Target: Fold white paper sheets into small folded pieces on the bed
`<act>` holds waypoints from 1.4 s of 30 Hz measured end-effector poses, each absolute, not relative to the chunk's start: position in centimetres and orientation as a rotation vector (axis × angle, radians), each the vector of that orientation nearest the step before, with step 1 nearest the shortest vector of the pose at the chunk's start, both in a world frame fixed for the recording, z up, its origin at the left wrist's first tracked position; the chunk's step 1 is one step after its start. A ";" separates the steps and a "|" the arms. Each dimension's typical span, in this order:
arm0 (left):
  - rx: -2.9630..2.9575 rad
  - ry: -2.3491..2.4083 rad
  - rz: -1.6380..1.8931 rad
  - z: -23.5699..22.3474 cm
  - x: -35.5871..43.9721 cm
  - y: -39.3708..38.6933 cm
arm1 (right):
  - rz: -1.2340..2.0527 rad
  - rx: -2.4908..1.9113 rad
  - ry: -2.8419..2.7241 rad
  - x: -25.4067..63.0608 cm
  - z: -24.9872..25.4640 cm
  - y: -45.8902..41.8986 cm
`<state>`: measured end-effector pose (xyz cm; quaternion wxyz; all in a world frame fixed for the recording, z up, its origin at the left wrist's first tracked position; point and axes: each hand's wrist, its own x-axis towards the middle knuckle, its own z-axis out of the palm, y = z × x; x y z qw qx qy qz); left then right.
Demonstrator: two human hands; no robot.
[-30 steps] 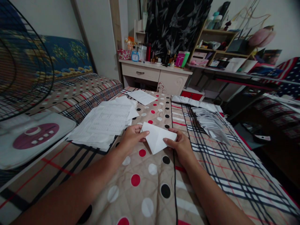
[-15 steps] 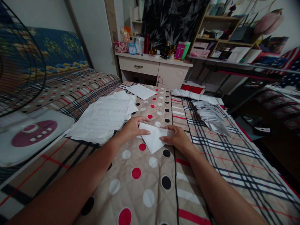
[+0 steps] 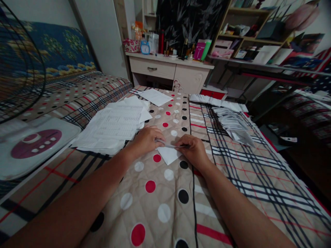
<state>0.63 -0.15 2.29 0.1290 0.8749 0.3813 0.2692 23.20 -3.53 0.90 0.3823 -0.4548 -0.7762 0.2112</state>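
White paper (image 3: 168,156), folded to a point that faces the wearer, is pinched between both hands at mid-bed. The left hand (image 3: 147,139) grips its far left edge, fingers bent over; the right hand (image 3: 192,148) nips the far right edge, thumb and fingers drawn together. Both forearms reach forward from the lower corners, converging on it. Dotted quilt (image 3: 144,213) spreads between them towards the wearer. Left of the left hand, printed sheets (image 3: 116,120) lie near; folded papers (image 3: 230,122) sit farther off, near the bed's right edge.
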 end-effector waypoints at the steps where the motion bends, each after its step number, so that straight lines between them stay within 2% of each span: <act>1: 2.613 1.064 0.762 2.5 0.6 -0.3 | 0.523 -1.133 -1.999 23.3 1.0 -3.6; 13: 2.883 0.890 0.516 3.4 0.0 -0.7 | 0.147 -1.116 -2.346 23.6 2.2 -5.0; 24: 2.438 0.997 0.726 3.0 -1.3 -0.2 | 0.354 -1.143 -2.194 23.8 1.4 -4.5; 34: 2.366 1.211 0.835 1.5 -1.3 0.3 | 0.279 -1.223 -2.197 23.7 1.5 -4.4; 42: 2.450 1.146 0.796 2.2 -1.1 0.0 | 0.287 -1.205 -2.172 23.3 1.3 -4.5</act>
